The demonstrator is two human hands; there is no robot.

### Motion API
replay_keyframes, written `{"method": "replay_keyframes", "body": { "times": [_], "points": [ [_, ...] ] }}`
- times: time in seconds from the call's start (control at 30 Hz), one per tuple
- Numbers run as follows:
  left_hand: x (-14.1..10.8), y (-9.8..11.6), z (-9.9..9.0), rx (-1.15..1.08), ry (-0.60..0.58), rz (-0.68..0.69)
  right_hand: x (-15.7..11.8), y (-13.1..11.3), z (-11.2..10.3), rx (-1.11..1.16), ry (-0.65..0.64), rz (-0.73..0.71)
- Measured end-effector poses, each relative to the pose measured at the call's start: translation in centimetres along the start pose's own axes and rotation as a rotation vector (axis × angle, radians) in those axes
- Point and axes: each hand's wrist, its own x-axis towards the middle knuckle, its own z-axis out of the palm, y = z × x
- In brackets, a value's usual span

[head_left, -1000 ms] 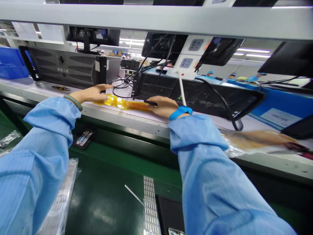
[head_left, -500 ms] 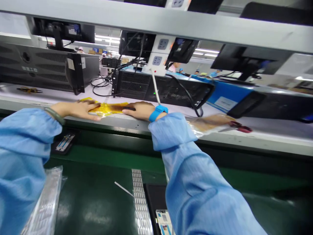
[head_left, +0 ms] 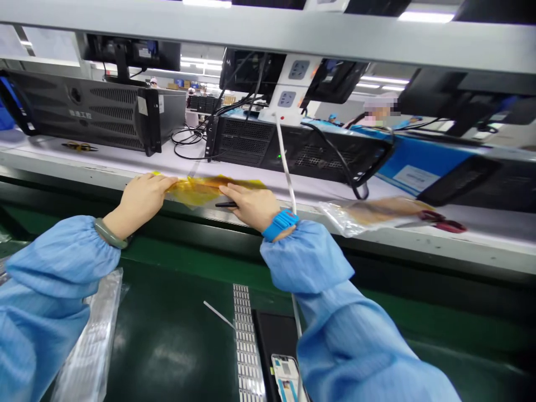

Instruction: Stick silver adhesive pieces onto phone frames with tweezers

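Head view: yellow film [head_left: 196, 191] between left hand [head_left: 142, 202], pinching it, and right hand [head_left: 254, 206], gripping a black stick [head_left: 225, 205].

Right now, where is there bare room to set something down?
Best is the green surface, between the clear plastic and the strip of small pieces; only a thin white stick juts in. Also, the shelf right of the red-handled tool. Mid-shelf is crowded: left hand and right hand on the yellow film, cables and a black computer behind.
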Motion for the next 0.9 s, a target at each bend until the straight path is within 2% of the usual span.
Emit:
{"method": "replay_keyframes", "body": {
  "times": [0.17, 0.3, 0.37, 0.43, 0.53, 0.6, 0.67, 0.73, 0.8, 0.87, 0.9],
  "points": [
    [-0.9, 1.0, -0.9, -0.12, 0.036, -0.104, -0.2, -0.4, -0.4, 0.038, 0.121, 0.012],
    [-1.7, 1.6, -2.3, -0.4, 0.076, -0.184, -0.4, -1.3, -1.4, 0.067, 0.159, -0.013],
    [-2.4, 2.1, -2.9, -0.652, 0.118, -0.237, -0.8, -2.3, -2.1, 0.105, 0.189, 0.012],
    [-3.4, 3.1, -2.7, -0.996, 0.148, -0.325, -1.8, -3.9, -2.9, 0.156, 0.228, 0.053],
    [-5.6, 5.9, -1.0, -1.566, 0.202, -0.544, -4.0, -7.4, -3.5, 0.216, 0.203, 0.099],
    [-7.3, 8.2, 0.7, -1.844, 0.203, -0.704, -5.9, -9.8, -3.3, 0.246, 0.091, 0.082],
    [-8.9, 10.2, 2.2, -2.054, 0.137, -0.866, -7.8, -11.2, -2.9, 0.327, -0.027, 0.045],
    [-10.2, 11.7, 3.1, -2.216, 0.023, -0.969, -9.6, -11.5, -2.4, 0.475, -0.047, 0.051],
    [-11.1, 12.6, 3.4, -2.306, -0.132, -1.001, -11.2, -10.6, -1.8, 0.648, 0.065, 0.158],
    [-11.6, 13.3, 3.4, -2.331, -0.275, -1.012, -12.7, -9.3, -0.7, 0.787, 0.196, 0.343],
    [-11.8, 13.7, 3.4, -2.35, -0.338, -1.02, -13.4, -8.7, 0.0, 0.844, 0.212, 0.426]
  ]
}}
